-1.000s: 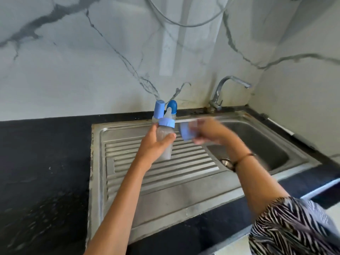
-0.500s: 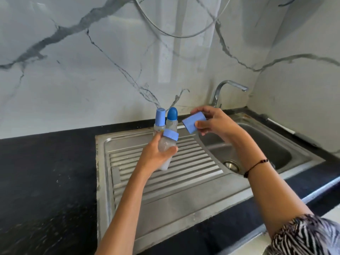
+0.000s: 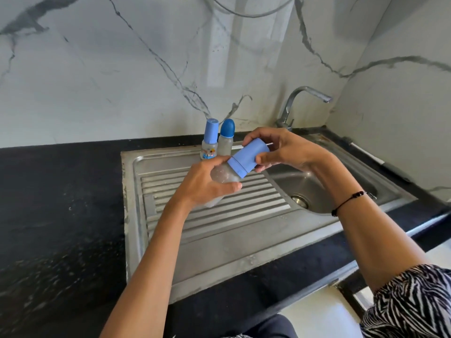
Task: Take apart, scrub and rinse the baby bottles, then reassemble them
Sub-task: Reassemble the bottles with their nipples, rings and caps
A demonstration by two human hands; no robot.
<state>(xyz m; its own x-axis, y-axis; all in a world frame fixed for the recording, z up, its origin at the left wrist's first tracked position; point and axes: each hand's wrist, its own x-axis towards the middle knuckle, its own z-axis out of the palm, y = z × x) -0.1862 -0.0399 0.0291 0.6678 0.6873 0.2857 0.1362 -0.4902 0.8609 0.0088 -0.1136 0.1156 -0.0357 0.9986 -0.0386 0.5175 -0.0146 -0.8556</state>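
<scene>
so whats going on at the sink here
A person is working on baby bottles over a steel sink's draining board. The left hand grips the clear body of one bottle, tilted on its side, while the right hand holds its light blue cap, which sits on the bottle's collar. Two more capped bottles stand upright at the back of the board. The tap shows no running water.

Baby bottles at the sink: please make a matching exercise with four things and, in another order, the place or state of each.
Things:
1. held bottle
2. pale blue cap
3. dark-capped bottle
4. faucet

Places or states:
a. stands upright by the wall
b. gripped by the right hand
c. tilted in the left hand
d. behind the basin, no water running

Pairs: 1-c, 2-b, 3-a, 4-d
</scene>
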